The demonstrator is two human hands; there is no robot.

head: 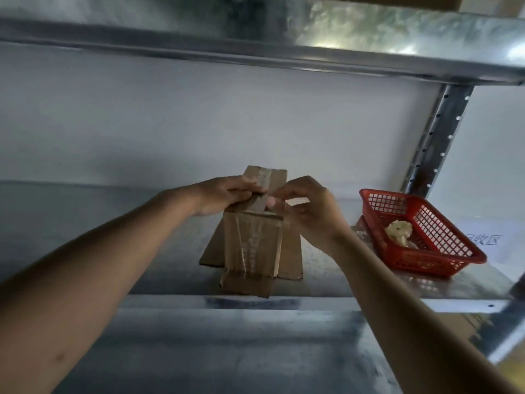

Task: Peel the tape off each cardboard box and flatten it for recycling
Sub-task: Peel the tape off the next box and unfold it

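Cardboard box (252, 243) sits near the front edge of the metal shelf (142, 237), roughly centre, standing on what looks like a flattened sheet of cardboard (292, 260) with flaps splayed out to both sides. Left hand (224, 194) has its fingers curled over the top left edge of the box, gripping it to brace it. Right hand (309, 209) has thumb and fingertips pinched together at the top seam, apparently on an end of the tape (262, 201); the exact contact point is blurred, so whether the tape is truly caught cannot be confirmed. Clear tape also runs down the front face of the box, glossy and wrinkled. Risks, as judged from here: the tape may tear short if pulled at a steep angle, leaving a strip stuck to the board; it may strip the paper surface of the cardboard if pulled fast; the box is tall and narrow and close to the shelf lip, so a hard pull toward the person could tip it or drag it off the edge if the left hand's hold slackens. Container: a red basket (426, 231) stands on the shelf to the right of the box, well apart from the hands. In it lies one pale crumpled wad (399, 230), probably balled-up tape, toward its near left side; nothing else visible inside.
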